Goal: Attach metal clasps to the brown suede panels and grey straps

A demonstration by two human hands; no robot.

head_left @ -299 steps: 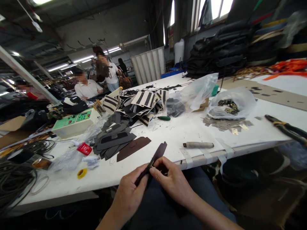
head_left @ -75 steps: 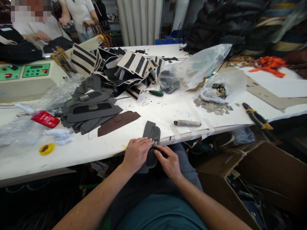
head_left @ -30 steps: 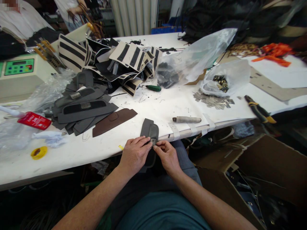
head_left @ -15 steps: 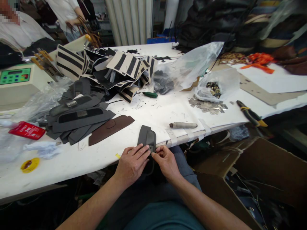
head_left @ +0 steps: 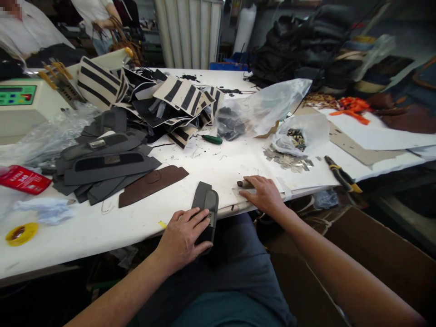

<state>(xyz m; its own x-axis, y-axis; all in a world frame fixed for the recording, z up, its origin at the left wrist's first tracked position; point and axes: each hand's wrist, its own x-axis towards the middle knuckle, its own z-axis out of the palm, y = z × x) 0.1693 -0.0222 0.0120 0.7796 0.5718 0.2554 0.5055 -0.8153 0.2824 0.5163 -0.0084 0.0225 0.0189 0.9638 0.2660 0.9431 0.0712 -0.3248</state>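
A dark grey leather piece [head_left: 202, 196] with a raised rounded flap lies at the table's front edge, its near end jutting past it. My left hand [head_left: 184, 234] holds it there, fingers across the flap and thumb along the near end. A small metal plate [head_left: 211, 219] shows on the flap beside my fingertips. Farther right, my right hand [head_left: 267, 194] is closed over a tape-wrapped stick [head_left: 242, 184] with a dark tip; most of the stick is hidden under the fingers. Left of the grey piece lies a brown leather piece [head_left: 153, 185] of similar outline.
Grey leather pieces [head_left: 105, 165] are piled at left, with striped panels [head_left: 180, 95] behind. Flat metal plates [head_left: 289, 161] lie by a plastic bag of fittings [head_left: 303, 134]. Pliers [head_left: 340, 173] rest at right. A red packet [head_left: 25, 179] and yellow tape roll [head_left: 21, 234] are at left.
My right hand has left the grey leather piece and moved right and forward onto the wrapped stick. My left hand stays on the piece, its thumb now at the near end.
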